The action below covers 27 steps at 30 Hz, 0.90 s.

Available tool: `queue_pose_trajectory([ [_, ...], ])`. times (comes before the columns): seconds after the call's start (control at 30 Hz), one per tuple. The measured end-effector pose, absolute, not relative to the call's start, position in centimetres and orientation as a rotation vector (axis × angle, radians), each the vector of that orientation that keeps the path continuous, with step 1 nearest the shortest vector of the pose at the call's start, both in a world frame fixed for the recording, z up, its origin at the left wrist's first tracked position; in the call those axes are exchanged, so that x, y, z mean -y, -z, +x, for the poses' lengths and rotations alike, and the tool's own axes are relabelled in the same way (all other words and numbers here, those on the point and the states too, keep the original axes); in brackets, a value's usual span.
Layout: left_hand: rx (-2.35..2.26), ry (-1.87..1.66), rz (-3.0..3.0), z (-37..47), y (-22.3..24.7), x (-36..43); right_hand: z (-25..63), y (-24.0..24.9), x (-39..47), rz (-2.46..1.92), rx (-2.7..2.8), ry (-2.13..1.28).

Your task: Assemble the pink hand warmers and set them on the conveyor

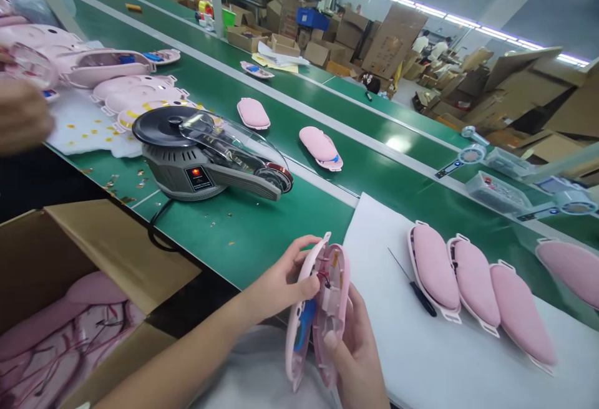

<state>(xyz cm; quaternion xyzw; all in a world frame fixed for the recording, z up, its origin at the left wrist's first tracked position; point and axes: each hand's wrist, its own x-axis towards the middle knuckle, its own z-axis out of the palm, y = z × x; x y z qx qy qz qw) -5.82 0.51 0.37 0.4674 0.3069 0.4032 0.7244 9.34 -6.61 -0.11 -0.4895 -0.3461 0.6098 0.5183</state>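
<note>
My left hand grips one half of a pink oval case at the lower middle, its thumb over the inner edge. My right hand holds the other half from the right, thumb on the inside. The halves stand partly apart like an open shell, with red and dark wires and a blue part visible inside. To the right, on a white sheet, lie a black-handled screwdriver and several closed pink cases.
A grey tape dispenser stands on the green table ahead. Pink shells and another person's blurred hand are at the left. Below sits an open cardboard box of pink parts. More pink pieces lie on the belt.
</note>
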Motion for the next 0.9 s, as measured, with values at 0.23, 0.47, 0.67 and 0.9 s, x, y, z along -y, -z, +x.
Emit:
queue_pose_trajectory([
  [0.23, -0.624, -0.948, 0.649, -3.3, 0.4, 0.2, 9.6, 0.3, 6.3, -1.202, 0.855, -1.446],
  [0.47, -0.641, -0.961, 0.598, -2.4, -0.1, 0.5, 10.1, -0.6, 6.5, -1.241, 0.863, -1.488],
  [0.67, -0.639, -0.957, 0.561, -2.2, -0.3, 0.7, 10.2, -0.8, 6.7, -1.303, 0.930, -1.472],
  [0.9, -0.721, -0.963, 0.727, -1.5, -0.5, 0.4, 9.7, -0.2, 6.7, -1.310, 0.892, -1.426],
])
